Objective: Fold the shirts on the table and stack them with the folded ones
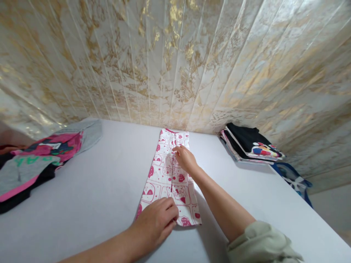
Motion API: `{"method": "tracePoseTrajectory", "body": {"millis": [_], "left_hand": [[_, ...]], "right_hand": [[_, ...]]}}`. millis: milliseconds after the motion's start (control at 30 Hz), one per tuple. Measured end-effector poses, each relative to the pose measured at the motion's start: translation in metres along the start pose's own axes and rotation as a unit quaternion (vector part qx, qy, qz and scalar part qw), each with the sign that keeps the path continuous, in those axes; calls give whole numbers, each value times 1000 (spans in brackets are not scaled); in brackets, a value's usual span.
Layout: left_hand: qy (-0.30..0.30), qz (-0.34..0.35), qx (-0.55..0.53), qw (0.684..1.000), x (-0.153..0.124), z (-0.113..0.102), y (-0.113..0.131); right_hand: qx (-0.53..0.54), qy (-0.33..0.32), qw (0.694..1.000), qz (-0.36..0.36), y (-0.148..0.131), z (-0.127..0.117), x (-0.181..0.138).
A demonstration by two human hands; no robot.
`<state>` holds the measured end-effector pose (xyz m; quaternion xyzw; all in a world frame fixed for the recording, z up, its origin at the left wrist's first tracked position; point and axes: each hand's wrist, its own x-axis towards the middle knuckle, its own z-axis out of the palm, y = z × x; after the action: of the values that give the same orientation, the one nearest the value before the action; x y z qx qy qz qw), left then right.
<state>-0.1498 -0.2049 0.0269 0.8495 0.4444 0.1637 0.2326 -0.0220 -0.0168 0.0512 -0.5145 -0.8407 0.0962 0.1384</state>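
Observation:
A white garment with a pink cartoon print (179,188) lies folded into a long narrow strip in the middle of the table, a dark line running down its centre. At its near end, my left hand (161,219) has curled fingers closed on the edge by that centre line. Further up, my right hand (185,159) pinches the cloth along the same line with thumb and fingertips. Exactly how much fabric sits in each grip is hidden by the fingers. Which kind of garment it is, I cannot tell.
A loose heap of clothes (55,153), grey, pink and black, spreads over the left side. At the back right stands a neat stack of folded clothes (244,140) with a black one on top. A blue bag (294,180) sits beyond the white table's (109,190) right edge. A gold-patterned curtain (175,73) hangs behind.

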Motion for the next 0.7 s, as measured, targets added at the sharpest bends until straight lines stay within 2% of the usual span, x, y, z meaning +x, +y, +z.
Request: {"method": "tracePoseTrajectory", "body": {"millis": [133, 333, 533, 700], "left_hand": [[-3, -17, -33, 999, -2, -1, -3], [-13, -28, -63, 998, -3, -5, -2], [-23, 1, 28, 999, -2, 4, -2], [-12, 29, 95, 995, -3, 11, -3]], "right_hand": [[17, -39, 997, 65, 11, 10, 21], [44, -84, 995, 30, 24, 13, 31], [50, -67, 996, -11, 32, 18, 35], [124, -45, 990, 52, 30, 22, 35]]}}
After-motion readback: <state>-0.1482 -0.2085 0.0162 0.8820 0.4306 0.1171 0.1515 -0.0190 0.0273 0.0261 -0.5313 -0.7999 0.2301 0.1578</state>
